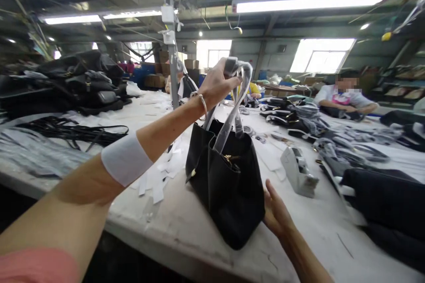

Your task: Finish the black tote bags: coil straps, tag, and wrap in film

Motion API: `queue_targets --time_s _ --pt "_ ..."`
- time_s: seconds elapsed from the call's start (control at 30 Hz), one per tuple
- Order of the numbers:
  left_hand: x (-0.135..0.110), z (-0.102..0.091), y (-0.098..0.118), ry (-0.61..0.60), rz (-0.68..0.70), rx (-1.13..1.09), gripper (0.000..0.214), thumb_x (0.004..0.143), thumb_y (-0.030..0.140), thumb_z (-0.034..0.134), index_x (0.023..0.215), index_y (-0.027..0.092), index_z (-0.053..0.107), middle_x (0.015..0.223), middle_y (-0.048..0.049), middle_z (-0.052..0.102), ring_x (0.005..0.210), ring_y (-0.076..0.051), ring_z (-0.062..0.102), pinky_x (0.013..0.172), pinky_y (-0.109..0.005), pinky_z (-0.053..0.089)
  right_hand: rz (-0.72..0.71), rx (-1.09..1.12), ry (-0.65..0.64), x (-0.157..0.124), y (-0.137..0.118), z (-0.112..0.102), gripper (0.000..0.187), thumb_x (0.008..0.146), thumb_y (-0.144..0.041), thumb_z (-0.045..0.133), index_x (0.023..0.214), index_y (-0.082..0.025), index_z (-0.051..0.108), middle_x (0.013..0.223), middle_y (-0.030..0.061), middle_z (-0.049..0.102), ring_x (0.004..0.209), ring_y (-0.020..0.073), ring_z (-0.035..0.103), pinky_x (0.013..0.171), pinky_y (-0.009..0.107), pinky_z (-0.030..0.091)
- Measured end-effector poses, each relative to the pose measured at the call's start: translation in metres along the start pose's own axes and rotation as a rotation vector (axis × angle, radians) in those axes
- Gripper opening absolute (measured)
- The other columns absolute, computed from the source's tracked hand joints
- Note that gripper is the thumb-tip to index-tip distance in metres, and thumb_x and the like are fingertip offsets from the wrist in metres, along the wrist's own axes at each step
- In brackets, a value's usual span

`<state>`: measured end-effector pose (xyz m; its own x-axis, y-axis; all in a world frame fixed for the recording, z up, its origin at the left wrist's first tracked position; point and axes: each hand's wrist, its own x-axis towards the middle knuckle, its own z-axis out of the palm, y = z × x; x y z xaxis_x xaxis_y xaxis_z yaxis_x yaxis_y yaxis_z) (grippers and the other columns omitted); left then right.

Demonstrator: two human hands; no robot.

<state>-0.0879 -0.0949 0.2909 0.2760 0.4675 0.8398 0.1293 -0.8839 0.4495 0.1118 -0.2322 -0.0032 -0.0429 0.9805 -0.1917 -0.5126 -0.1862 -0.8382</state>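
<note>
Closest, a person's bare left arm reaches in from the left, with a pink sleeve [40, 265] and a white band [126, 159] near the elbow. The right hand [279, 216] comes in at near right, open, thumb raised, against the right side of a black handbag [229, 185]; its fingertips are partly hidden, so how firmly they press I cannot tell.

The bag stands in the middle, over the near part of a pale desk [166, 225], mouth up and slightly tilted. Whether its base bears weight is unclear. It looks light, with fairly stiff panels that could crease or scuff; the top edges seem softer. The wrapped handles [227, 130] look slick, so a closed grip at their top, with a palm steadying the side, seems the sound hold. Above, the left hand [215, 80] does grip that top, fingers curled and closed around the loops.

Beyond the bag's left side lie white paper slips [156, 190]; to the right, a grey tape dispenser [300, 174]. Farther left are black straps [69, 130] and a heap of black bags [86, 79]. At far right sits a co-worker [345, 97], with bright windows [322, 55] behind.
</note>
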Motion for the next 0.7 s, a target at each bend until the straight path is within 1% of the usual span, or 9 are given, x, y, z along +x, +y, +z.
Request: queue_targets --time_s 0.1,0.17,0.2,0.27,0.37,0.47,0.53,0.6,0.7 --pt "-0.012 0.013 -0.001 -0.089 0.001 -0.053 0.034 0.075 0.017 0.064 0.108 0.016 0.054 0.101 -0.0057 0.063 0.091 -0.019 0.063 0.081 -0.034 0.052 -0.238 -0.14 0.187 -0.012 -0.016 -0.002 0.057 0.081 -0.062 0.06 0.126 -0.028 0.056 0.137 0.0082 0.056 0.128 0.0288 0.049 0.106 0.046 0.04" --pt "-0.028 0.014 -0.002 -0.155 0.003 -0.099 0.042 0.076 0.019 0.065 0.116 0.019 0.051 0.111 -0.007 0.061 0.091 -0.019 0.064 0.077 -0.032 0.054 -0.376 -0.323 0.193 -0.021 -0.02 -0.003 0.064 0.08 -0.055 0.066 0.135 -0.031 0.046 0.144 0.0077 0.049 0.134 0.0271 0.043 0.111 0.047 0.033" --pt "-0.04 0.013 -0.004 -0.15 0.0 -0.11 0.045 0.077 0.021 0.065 0.12 0.02 0.049 0.115 -0.0074 0.06 0.092 -0.018 0.065 0.076 -0.031 0.054 -0.419 -0.422 0.174 -0.024 -0.02 -0.003 0.069 0.078 -0.051 0.069 0.138 -0.031 0.042 0.146 0.008 0.047 0.135 0.0271 0.041 0.112 0.048 0.03" --pt "-0.071 0.008 -0.012 -0.038 -0.027 -0.079 0.045 0.082 0.025 0.063 0.124 0.023 0.048 0.121 -0.0076 0.057 0.096 -0.018 0.064 0.077 -0.031 0.055 -0.468 -0.569 0.157 -0.028 -0.015 -0.002 0.074 0.076 -0.048 0.073 0.141 -0.032 0.039 0.148 0.0077 0.044 0.137 0.0275 0.038 0.113 0.049 0.029" --pt "-0.14 0.003 -0.035 0.139 -0.158 0.103 0.029 0.089 0.028 0.054 0.117 0.022 0.054 0.112 -0.0068 0.061 0.098 -0.019 0.062 0.086 -0.036 0.052 -0.483 -0.629 0.158 -0.022 -0.003 0.0 0.074 0.077 -0.048 0.071 0.142 -0.033 0.038 0.149 0.0057 0.043 0.136 0.0273 0.039 0.111 0.048 0.033" --pt "-0.222 0.012 -0.058 0.085 -0.3 0.232 0.025 0.092 0.029 0.049 0.113 0.02 0.059 0.118 -0.0092 0.06 0.114 -0.023 0.055 0.102 -0.043 0.041 -0.487 -0.63 0.184 -0.007 0.004 0.003 0.068 0.077 -0.05 0.069 0.137 -0.031 0.046 0.144 0.0052 0.049 0.13 0.028 0.046 0.108 0.046 0.037" --pt "-0.266 0.026 -0.065 0.041 -0.389 0.227 0.026 0.093 0.029 0.046 0.113 0.021 0.06 0.122 -0.01 0.059 0.118 -0.024 0.052 0.105 -0.042 0.038 -0.461 -0.619 0.209 0.006 0.005 0.008 0.061 0.074 -0.053 0.071 0.126 -0.025 0.058 0.132 0.0068 0.061 0.122 0.0303 0.054 0.103 0.045 0.043" --pt "-0.292 0.041 -0.066 -0.043 -0.506 0.197 0.024 0.09 0.029 0.051 0.11 0.021 0.061 0.117 -0.0098 0.061 0.113 -0.024 0.053 0.102 -0.04 0.039 -0.389 -0.539 0.208 0.017 0.002 0.014 0.056 0.068 -0.057 0.074 0.109 -0.019 0.068 0.113 0.0081 0.071 0.11 0.0324 0.061 0.093 0.043 0.05" --pt "-0.295 0.052 -0.057 -0.06 -0.698 0.15 0.016 0.082 0.028 0.061 0.096 0.02 0.061 0.093 -0.0046 0.062 0.092 -0.022 0.055 0.088 -0.036 0.044 -0.272 -0.368 0.183 0.029 -0.003 0.019 0.048 0.064 -0.056 0.076 0.094 -0.019 0.071 0.095 0.0067 0.075 0.096 0.0322 0.067 0.081 0.04 0.055"
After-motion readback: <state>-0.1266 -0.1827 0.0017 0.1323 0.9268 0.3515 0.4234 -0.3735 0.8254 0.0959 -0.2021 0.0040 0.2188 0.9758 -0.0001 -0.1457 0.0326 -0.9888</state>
